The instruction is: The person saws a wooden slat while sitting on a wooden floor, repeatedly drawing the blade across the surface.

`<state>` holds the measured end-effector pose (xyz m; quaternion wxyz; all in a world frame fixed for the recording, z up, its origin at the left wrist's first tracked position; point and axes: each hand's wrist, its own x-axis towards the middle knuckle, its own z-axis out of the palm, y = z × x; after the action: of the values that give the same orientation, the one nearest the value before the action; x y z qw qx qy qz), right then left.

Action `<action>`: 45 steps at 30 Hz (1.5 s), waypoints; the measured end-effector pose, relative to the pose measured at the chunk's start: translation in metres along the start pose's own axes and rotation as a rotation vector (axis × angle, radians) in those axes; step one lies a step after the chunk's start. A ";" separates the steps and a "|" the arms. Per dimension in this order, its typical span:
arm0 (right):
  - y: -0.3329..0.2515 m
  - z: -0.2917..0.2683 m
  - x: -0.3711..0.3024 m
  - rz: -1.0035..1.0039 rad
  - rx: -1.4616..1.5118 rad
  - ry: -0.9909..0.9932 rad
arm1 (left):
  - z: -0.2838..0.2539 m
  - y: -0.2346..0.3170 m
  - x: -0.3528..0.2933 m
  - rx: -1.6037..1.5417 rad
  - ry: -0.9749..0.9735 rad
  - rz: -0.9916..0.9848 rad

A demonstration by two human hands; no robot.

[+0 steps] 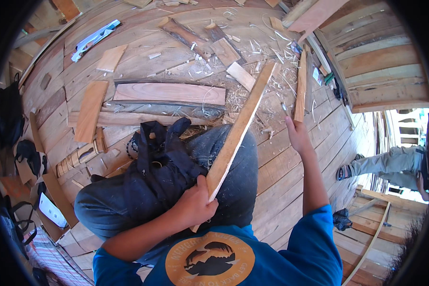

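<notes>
My left hand is closed round the near end of a long wooden strip. The strip slants up and away to the right across my bent knee, and its right edge looks pale and freshly cut. Out to the right of the strip, my right hand is closed on a slim tool with a pale, shiny tip. Most of that tool is hidden in my fingers, so its kind cannot be made out. The tool is apart from the strip. Dark straps lie over my lap.
Curled wood shavings litter the plank floor. Several boards lie ahead, including a pinkish plank and a brown board. Another narrow board lies beyond my right hand. A cardboard box stands at left; another person's leg shows at right.
</notes>
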<state>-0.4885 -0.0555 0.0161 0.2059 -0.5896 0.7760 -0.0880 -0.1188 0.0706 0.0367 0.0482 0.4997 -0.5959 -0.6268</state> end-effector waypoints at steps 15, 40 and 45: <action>-0.058 0.016 -0.096 -0.055 0.586 -0.439 | 0.018 -0.003 -0.003 0.013 0.228 0.087; -0.086 0.026 -0.169 -0.436 -0.182 -0.178 | 0.034 -0.016 0.012 0.062 0.174 0.088; -0.067 0.027 -0.144 -0.436 -0.337 -0.042 | 0.035 0.004 0.005 -0.073 0.267 -0.015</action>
<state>-0.3866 0.0646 0.0482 0.0971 -0.7704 0.6299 0.0124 -0.1471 0.0906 0.0302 0.1405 0.5809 -0.5571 -0.5766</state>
